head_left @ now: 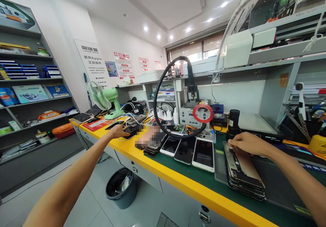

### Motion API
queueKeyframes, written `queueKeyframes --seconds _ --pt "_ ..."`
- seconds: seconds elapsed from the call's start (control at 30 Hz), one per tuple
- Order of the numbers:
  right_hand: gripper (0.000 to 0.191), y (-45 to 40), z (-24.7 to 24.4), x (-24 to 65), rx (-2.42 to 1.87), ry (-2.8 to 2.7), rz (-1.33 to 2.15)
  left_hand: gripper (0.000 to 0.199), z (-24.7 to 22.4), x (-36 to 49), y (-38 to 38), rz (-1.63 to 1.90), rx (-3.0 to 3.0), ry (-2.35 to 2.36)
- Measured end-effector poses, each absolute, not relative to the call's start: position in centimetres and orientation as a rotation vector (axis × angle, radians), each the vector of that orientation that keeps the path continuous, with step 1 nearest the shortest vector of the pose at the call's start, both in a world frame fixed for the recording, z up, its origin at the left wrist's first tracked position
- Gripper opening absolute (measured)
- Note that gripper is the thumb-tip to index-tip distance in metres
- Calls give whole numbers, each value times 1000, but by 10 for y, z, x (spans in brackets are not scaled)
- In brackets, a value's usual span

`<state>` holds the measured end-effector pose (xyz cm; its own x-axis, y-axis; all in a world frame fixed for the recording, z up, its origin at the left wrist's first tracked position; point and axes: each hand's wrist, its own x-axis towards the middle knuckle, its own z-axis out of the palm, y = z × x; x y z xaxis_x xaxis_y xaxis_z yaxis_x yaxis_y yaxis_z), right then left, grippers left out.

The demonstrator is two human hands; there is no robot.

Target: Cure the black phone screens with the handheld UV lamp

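At the left part of the yellow-edged bench, my left hand (119, 131) is closed on a dark phone-like item (130, 131). My right hand (241, 143) has its fingers pressed together at the top end of a stack of phone screens (246, 169), pinching something too small to make out. Between my hands lie a white-framed phone (203, 154), a dark phone (185, 150) and another white phone (170, 145), side by side on the green mat. Left of them is a stack of dark phone parts (152, 149), partly blurred out.
A black hose (156, 101) loops over the bench before a grey device (187, 115) with a red tape ring (203, 113). A green fan (114, 101) stands at the far left. Below the front edge (163, 169) sits a bin (121, 188). Shelves (38, 79) line the left wall.
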<state>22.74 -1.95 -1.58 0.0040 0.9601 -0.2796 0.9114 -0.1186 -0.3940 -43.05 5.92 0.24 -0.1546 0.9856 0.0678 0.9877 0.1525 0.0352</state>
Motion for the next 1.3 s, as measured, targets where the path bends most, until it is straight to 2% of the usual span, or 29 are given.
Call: queueKeyframes --seconds 0.1,0.3,0.43,0.77,0.93,1.0,1.03,1.1,1.17,1.23,1.3 --pt "37 -19 -16 227 -2150 -2019 754 49 1 -428 49 -125 -1968 -2347" --pt "35 -18 -18 227 -2142 -2030 731 80 3 -423 26 -146 -1839 -2371" --pt "33 -16 -21 229 -2142 -2030 724 79 5 -413 12 -106 -1748 -2287" --pt "35 -19 -19 229 -2111 -2041 742 59 6 -379 -45 -61 -1596 -2094" --pt "36 -23 -14 226 -2092 -2036 752 67 14 -373 -85 -143 -1515 -2195" --pt "37 -24 -13 226 -2072 -2030 768 70 18 -369 -105 -542 -1495 -2451" --pt "37 -24 -12 226 -2058 -2027 777 67 18 -365 -115 -881 -1516 -2606" --pt "38 -25 -13 228 -2031 -2016 791 62 17 -352 -137 -1890 -1663 -2734" --pt "39 -25 -13 231 -2011 -1995 788 66 12 -331 -157 -2702 -1634 -2549" --pt "39 -25 -13 233 -2009 -1962 763 65 6 -303 -170 -3104 -1446 -2329" --pt "40 -27 -11 235 -2022 -1922 716 66 0 -271 -174 -3277 -1413 -2282"
